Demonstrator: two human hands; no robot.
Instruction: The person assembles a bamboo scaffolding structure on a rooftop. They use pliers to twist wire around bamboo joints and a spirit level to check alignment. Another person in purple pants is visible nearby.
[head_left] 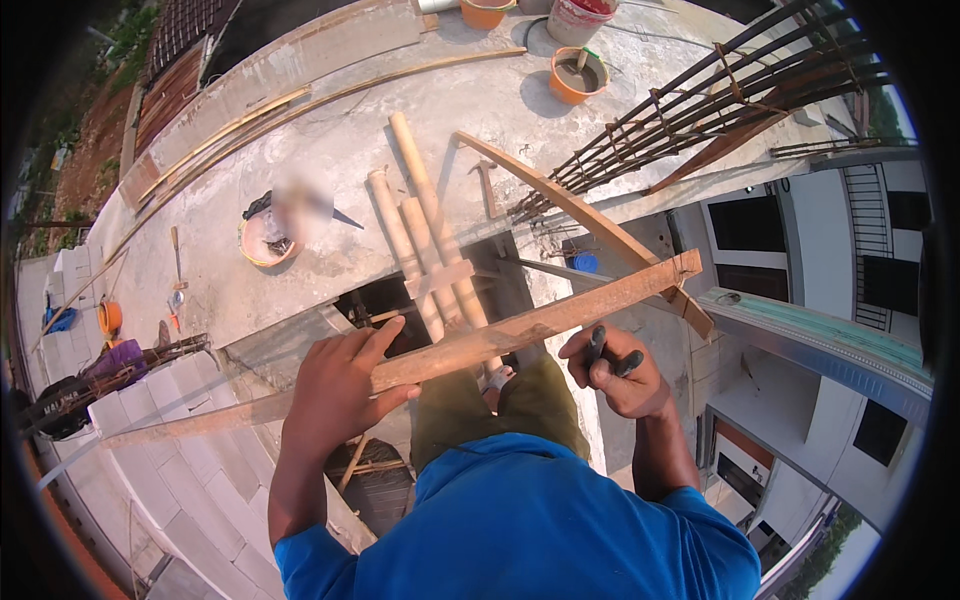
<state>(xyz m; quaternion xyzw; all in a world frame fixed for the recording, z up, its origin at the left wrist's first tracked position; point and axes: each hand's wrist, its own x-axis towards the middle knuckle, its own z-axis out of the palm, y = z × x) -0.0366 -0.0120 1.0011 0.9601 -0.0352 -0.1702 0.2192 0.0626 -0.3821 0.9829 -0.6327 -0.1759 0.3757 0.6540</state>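
Observation:
A long wooden plank (540, 322) lies slantwise in front of me, across the opening in the concrete. My left hand (345, 380) grips it, with fingers over the upper edge and thumb below. Raised just below the plank's right part, my right hand (620, 375) is closed round a tool with two short dark handles (627, 362); its working end is hidden. A second wooden board (575, 215) runs from the slab to behind the plank's right end. Several bamboo poles (415, 180) stretch away over the opening. A claw hammer (487, 188) rests on the slab beyond.
Tied steel rebar (690, 110) juts in at the upper right. Orange bucket (577, 78) holds grey mortar; an orange-rimmed container (262, 240) sits left, beside a blurred patch. Pale blocks (205, 425) are stacked at lower left. The slab (340, 130) ends on the right above a drop.

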